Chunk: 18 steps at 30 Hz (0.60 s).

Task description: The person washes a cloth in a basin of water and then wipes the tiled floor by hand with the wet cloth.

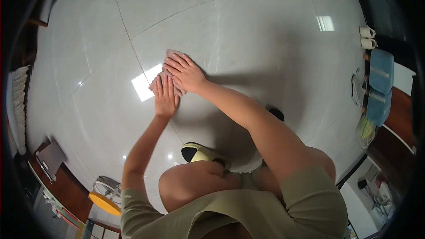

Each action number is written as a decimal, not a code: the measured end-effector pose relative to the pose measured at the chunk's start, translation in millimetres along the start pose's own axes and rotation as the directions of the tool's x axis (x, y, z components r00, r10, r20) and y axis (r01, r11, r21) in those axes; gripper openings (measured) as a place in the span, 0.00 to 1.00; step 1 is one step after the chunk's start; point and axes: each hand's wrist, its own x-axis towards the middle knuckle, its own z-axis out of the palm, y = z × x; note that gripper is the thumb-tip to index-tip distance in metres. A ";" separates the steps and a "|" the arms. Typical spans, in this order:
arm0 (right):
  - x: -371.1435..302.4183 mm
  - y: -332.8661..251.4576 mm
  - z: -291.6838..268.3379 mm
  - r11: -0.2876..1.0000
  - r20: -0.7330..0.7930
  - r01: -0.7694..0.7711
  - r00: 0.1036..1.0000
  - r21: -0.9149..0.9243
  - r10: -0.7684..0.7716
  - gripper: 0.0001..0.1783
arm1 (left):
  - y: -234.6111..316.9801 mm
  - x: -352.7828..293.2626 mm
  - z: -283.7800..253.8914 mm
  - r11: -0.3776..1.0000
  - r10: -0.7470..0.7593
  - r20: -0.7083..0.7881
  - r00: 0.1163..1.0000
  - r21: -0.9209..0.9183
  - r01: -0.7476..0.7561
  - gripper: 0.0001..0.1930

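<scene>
A pinkish-grey cloth point(179, 89) lies crumpled on the glossy light tile floor point(248, 31), ahead of my knees. My left hand point(165, 101) presses flat on its near left part, fingers stretched forward. On the far right part rests my right hand point(189, 74), its fingers extended across the cloth toward the upper left. Both palms face down, and neither hand is curled round the cloth. Much of the cloth is hidden under the fingers; a ruffled edge shows beyond the right fingertips.
A yellow-green slipper point(201, 152) is on my foot below the hands. White shoes point(368, 37) and blue cushioned seats point(381, 71) line the right side. At lower left stand a yellow round-topped stool point(104, 203) and a brown desk with a laptop point(51, 158).
</scene>
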 end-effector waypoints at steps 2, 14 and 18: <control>9.0 16.7 -3.9 0.998 0.002 0.067 0.998 0.022 -0.067 0.25 | -7.2 10.8 -7.0 0.997 0.079 -0.012 0.997 0.001 -0.079 0.38; -18.7 108.3 -61.3 0.983 0.145 0.062 0.989 -0.171 -0.037 0.26 | 96.9 91.6 -0.4 0.970 -0.035 -0.057 0.998 -0.242 0.020 0.37; -116.1 162.9 -120.4 0.915 0.122 -0.344 0.919 -0.210 0.374 0.31 | 244.8 110.6 7.5 0.919 0.063 -0.011 0.998 -0.389 -0.062 0.35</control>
